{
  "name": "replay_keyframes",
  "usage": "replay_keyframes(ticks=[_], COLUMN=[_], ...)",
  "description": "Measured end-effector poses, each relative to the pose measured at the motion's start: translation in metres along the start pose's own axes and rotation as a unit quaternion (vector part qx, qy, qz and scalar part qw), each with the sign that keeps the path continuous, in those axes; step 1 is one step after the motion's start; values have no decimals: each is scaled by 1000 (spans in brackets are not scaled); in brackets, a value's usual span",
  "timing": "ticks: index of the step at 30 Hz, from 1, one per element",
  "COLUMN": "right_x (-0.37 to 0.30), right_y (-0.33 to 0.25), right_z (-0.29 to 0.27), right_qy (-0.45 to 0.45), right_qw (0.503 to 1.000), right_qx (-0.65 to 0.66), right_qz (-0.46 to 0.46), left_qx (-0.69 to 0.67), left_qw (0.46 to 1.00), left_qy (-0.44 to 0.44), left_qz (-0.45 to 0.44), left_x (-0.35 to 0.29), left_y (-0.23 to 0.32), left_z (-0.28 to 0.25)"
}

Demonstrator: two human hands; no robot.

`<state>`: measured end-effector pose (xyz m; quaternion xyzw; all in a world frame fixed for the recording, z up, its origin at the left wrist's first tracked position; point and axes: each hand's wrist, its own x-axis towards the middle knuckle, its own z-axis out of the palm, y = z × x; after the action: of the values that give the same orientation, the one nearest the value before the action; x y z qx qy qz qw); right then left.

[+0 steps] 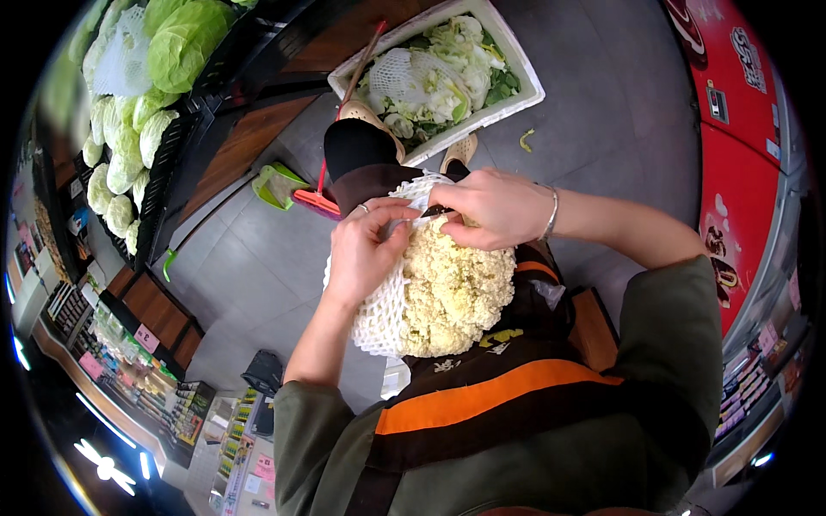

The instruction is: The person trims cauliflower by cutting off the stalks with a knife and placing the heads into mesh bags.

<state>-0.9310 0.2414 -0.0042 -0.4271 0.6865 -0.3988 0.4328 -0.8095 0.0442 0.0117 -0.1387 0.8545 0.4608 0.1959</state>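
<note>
A large pale-yellow cauliflower [460, 288] rests on my lap against the dark apron. White foam netting [379, 314] wraps its left side and part of its far end, leaving the right side bare. My left hand [368, 249], a ring on one finger, has its fingers bent in a pinch at the netting's edge on top of the head. Close beside it, my right hand [495, 209] is closed over the far end of the cauliflower. A thin dark thing [436, 211] shows at its fingertips; its kind is unclear.
Beyond my feet stands a white foam box [522, 105] of leaves, trimmings and netting. A red-handled broom [317, 203] and a green dustpan [277, 187] are left of my legs. Cabbages [129, 155] fill a rack at left. A red refrigerated cabinet [738, 206] stands at right.
</note>
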Motion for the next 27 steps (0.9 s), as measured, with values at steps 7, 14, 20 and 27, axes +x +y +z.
replay_keyframes(ticks=[7, 14, 20, 27], right_x=[29, 37, 46, 31], right_y=[5, -1, 7, 28], right_z=[7, 13, 15, 17], right_qy=[-93, -121, -157, -105], right_qw=[989, 962, 964, 987], right_qx=[-106, -211, -151, -24], right_qz=[-49, -122, -152, -115], left_qx=[-41, -77, -64, -57], left_qw=[999, 996, 996, 996], left_qy=[5, -25, -42, -36], left_qz=[19, -48, -53, -53], left_x=[2, -2, -1, -2], left_y=[-15, -15, -18, -17], left_z=[3, -3, -4, -4])
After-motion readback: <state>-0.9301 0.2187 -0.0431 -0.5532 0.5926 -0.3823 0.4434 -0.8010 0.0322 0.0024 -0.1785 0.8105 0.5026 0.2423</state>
